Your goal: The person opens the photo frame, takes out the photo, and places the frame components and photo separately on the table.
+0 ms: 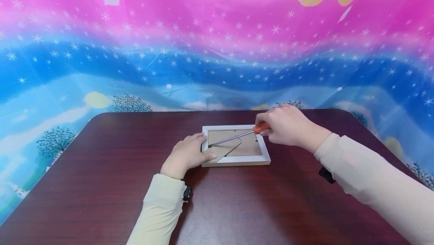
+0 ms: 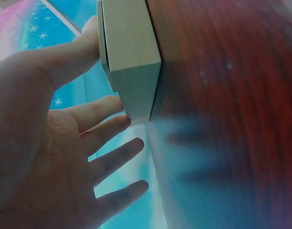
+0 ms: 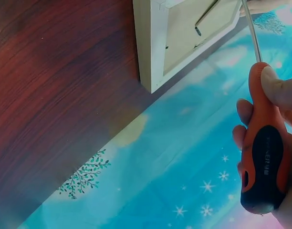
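A white picture frame (image 1: 247,159) lies on the table with its brown backing board (image 1: 249,149) facing up. A loose-looking stand flap (image 1: 222,152) slants over the board's near left part. My left hand (image 1: 188,152) rests on the frame's left side, thumb on the flap near the corner; its fingers look straight and spread in the left wrist view. My right hand (image 1: 286,124) grips a screwdriver (image 3: 265,148) by its orange and black handle. The metal shaft runs leftward across the board, its tip at the frame's inner left edge. Small dark tabs (image 1: 256,140) show along the inner edges.
The dark red-brown wooden table (image 1: 112,184) extends around the frame on all sides. Behind it hangs a pink and blue backdrop cloth (image 1: 190,49) with snowflakes and trees. Dark wrist straps (image 1: 187,194) sit at the cuffs of both pale sleeves.
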